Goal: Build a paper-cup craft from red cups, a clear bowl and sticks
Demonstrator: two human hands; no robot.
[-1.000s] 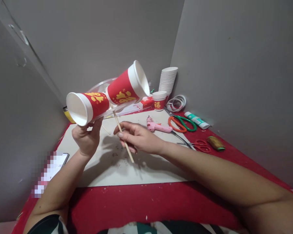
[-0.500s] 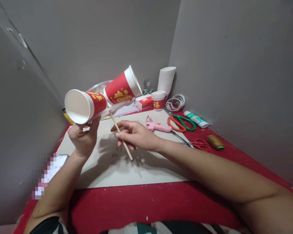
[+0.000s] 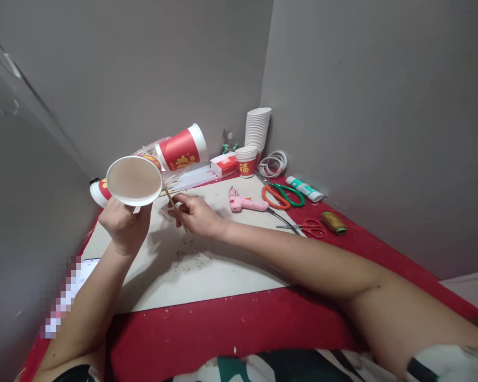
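My left hand (image 3: pixel 124 224) is closed round the underside of a piece made of two red paper cups joined base to base. The near cup (image 3: pixel 134 180) points its white open mouth at me. The far cup (image 3: pixel 182 148) tilts up and away to the right. My right hand (image 3: pixel 195 214) pinches a thin wooden stick (image 3: pixel 175 208) that runs up toward the joint between the cups. Both hands hover above a white board (image 3: pixel 207 265) on the red table cover (image 3: pixel 231 323).
A pink glue gun (image 3: pixel 242 202), orange and green scissors (image 3: pixel 282 195), small red scissors (image 3: pixel 308 227), a white tube (image 3: pixel 305 189) and a brown spool (image 3: pixel 333 223) lie to the right. Stacked white cups (image 3: pixel 257 127), a red cup (image 3: pixel 247 162) and coiled cable (image 3: pixel 271 163) fill the corner. A phone (image 3: pixel 82 273) lies left.
The joined cups have turned so the near mouth faces me and have sunk lower. My right hand has moved left, closer under the cups, still holding the stick. The view has shifted.
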